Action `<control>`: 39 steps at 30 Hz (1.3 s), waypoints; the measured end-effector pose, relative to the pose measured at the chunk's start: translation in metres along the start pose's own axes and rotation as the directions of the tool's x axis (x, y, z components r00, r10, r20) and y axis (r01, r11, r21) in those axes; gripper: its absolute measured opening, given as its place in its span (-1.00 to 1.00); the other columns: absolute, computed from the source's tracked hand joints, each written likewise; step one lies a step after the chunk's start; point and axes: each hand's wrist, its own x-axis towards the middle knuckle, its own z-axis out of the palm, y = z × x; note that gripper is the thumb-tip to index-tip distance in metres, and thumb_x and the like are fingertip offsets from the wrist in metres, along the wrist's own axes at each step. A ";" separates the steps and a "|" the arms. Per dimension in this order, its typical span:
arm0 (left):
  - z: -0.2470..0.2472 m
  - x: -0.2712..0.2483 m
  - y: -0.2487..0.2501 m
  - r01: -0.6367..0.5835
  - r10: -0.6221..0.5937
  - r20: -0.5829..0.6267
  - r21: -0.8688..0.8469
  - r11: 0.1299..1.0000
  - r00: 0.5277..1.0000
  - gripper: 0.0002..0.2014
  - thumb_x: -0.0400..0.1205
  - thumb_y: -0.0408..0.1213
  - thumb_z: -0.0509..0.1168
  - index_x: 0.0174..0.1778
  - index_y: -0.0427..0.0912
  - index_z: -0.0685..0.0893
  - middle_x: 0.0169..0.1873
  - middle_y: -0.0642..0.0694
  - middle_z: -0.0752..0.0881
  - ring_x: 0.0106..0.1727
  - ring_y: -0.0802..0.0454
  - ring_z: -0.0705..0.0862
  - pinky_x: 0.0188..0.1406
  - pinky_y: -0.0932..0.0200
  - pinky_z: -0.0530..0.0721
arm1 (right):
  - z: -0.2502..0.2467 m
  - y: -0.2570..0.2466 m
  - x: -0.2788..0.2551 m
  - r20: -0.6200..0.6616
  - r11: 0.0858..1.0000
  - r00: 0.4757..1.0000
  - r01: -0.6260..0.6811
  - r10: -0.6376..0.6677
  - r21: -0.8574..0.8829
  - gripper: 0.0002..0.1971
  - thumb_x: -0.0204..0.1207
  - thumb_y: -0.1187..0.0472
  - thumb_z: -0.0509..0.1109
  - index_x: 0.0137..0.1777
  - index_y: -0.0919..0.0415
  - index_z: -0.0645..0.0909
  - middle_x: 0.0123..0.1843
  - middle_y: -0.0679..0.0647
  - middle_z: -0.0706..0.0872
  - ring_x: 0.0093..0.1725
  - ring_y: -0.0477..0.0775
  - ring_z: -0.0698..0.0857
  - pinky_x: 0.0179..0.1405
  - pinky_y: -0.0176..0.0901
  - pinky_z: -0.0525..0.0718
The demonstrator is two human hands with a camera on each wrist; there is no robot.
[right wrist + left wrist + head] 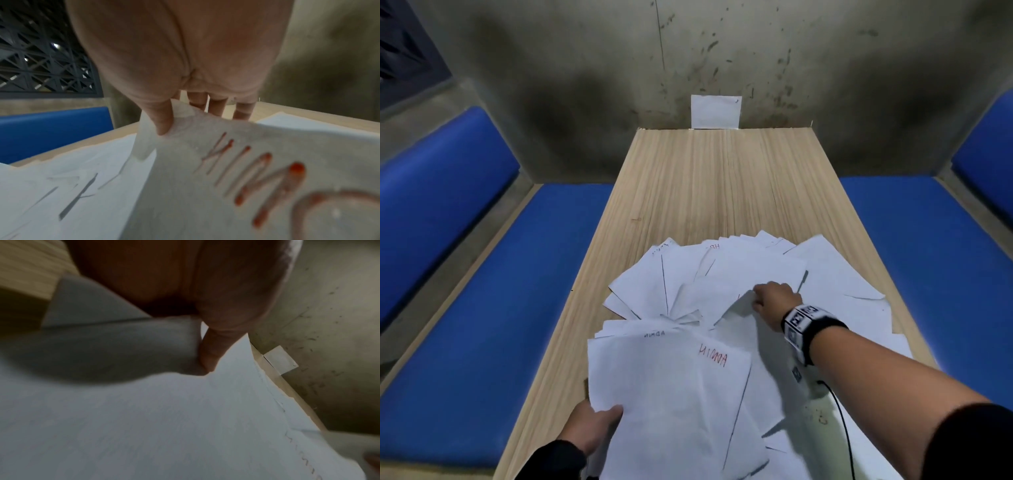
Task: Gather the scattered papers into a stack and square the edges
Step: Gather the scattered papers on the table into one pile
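Observation:
Several white sheets lie fanned over the near half of a light wooden table [715, 178]. My left hand [599, 419] grips a loose bundle of sheets [671, 394] by its near left corner, thumb on top [207, 356]; the top sheet carries red lettering. My right hand [767, 296] reaches into the middle of the spread and pinches the corner of a sheet with red lettering [257, 170] between thumb and fingers, lifting it off the scattered papers [654, 284]. More sheets [835, 274] lie to its right.
Blue cushioned benches [458, 308] [935, 274] flank the table on both sides. A stained concrete wall stands behind, with a small white paper [715, 111] fixed to it at the table's far edge. A black cable [842, 421] hangs from my right wrist.

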 end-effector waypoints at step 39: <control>-0.004 -0.021 0.010 -0.059 0.061 -0.042 0.045 0.997 0.997 -0.80 0.57 -0.37 0.42 0.09 -0.27 0.69 -0.07 -0.22 0.74 -0.02 -0.12 0.68 0.06 0.12 0.55 | -0.108 0.011 -0.068 -0.183 0.958 0.950 0.273 -0.254 0.087 -0.90 0.54 0.20 0.37 -0.22 0.07 0.60 -0.16 -0.04 0.68 0.00 0.17 0.66 0.03 0.06 0.62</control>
